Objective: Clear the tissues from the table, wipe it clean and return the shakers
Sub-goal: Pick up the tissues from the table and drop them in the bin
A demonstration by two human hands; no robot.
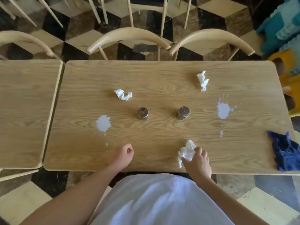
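Step in hand: gathering the first of 3 crumpled tissues, judging by the right hand (197,161) already on one near the front edge of the tabletop (162,82).
Right grip: fingers curled over the near tissue (186,152), pinching its right side; the tissue lies on the wood, not yet lifted.
Left grip: the left hand (124,154) rests on the tabletop near the front edge, fingers curled into a loose fist, holding nothing.
Other tissues: 1 tissue (122,94) left of centre, just behind the left shaker (143,113); 1 tissue (203,80) toward the back right corner.
Shakers: the left shaker and the right shaker (183,113) stand upright in the middle, well apart from each other.
Spills: a white puddle (103,123) on the left, a white splash (224,110) on the right, with small drops trailing toward the front edge.
Cloth: a blue cloth (284,151) lies at the front right corner, partly over the edge.
Doing it well: bunch the whole tissue into the palm before lifting so no loose tail drags; lift straight up, keeping clear of the drops just behind it.
Next reach: likely the free left hand suits the left tissue; pass over the puddle, not through it.
Risk: a sleeve or wrist brushing a shaker, or smearing wet white liquid before the cloth is used.
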